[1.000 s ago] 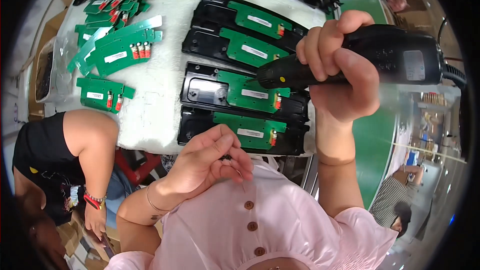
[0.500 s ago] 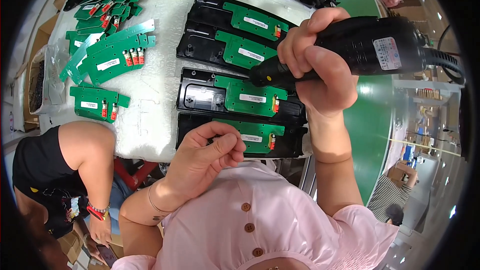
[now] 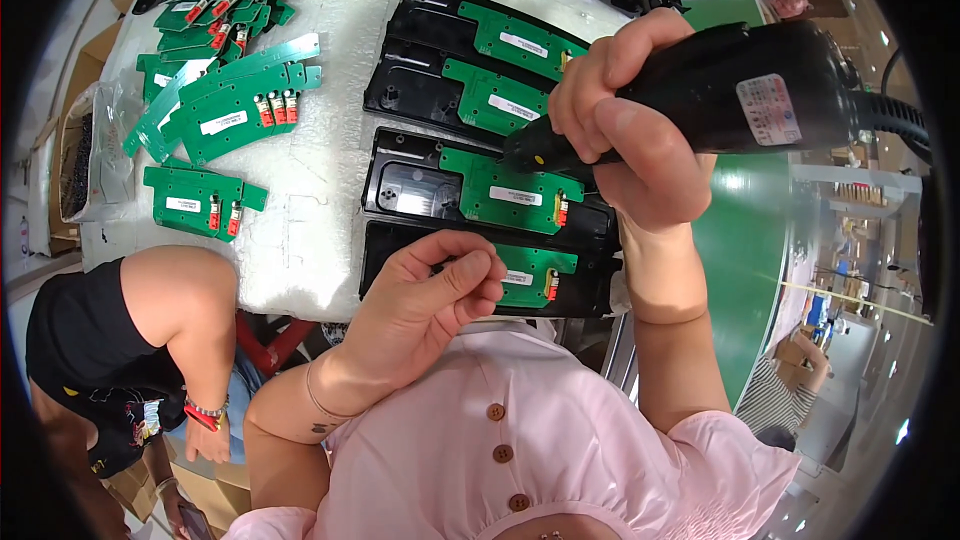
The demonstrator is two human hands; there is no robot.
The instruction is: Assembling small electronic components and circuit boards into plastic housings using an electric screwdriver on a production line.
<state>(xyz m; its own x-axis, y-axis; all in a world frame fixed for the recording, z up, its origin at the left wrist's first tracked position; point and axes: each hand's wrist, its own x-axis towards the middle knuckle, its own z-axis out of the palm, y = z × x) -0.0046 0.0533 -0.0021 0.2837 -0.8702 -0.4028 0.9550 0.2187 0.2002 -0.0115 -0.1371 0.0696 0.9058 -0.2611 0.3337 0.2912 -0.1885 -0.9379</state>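
In my right hand (image 3: 645, 140) is a black corded electric screwdriver (image 3: 720, 90), its fingers wrapped around the body. The screwdriver's nose points left, over the upper edge of a green circuit board (image 3: 490, 180) that sits in the third black plastic housing (image 3: 400, 185) from the far side. The bit itself is hidden. My left hand (image 3: 425, 305) hovers over the nearest black housing (image 3: 385, 245), thumb and fingers pinched together; whatever they hold, if anything, is too small to make out. Another green board (image 3: 545, 262) lies in this nearest housing, partly behind my left hand.
Two more housings (image 3: 415, 90) with boards lie farther back on the white foam-topped table (image 3: 330, 160). Loose green boards (image 3: 215, 130) are piled at the left, and black parts crowd the far edge. A co-worker's bare arm (image 3: 185, 310) rests near the left corner.
The whole view has shifted slightly, so the table and boards appear a little farther right. My left hand sits slightly higher and farther right in the picture; the screwdriver stays over the third housing.
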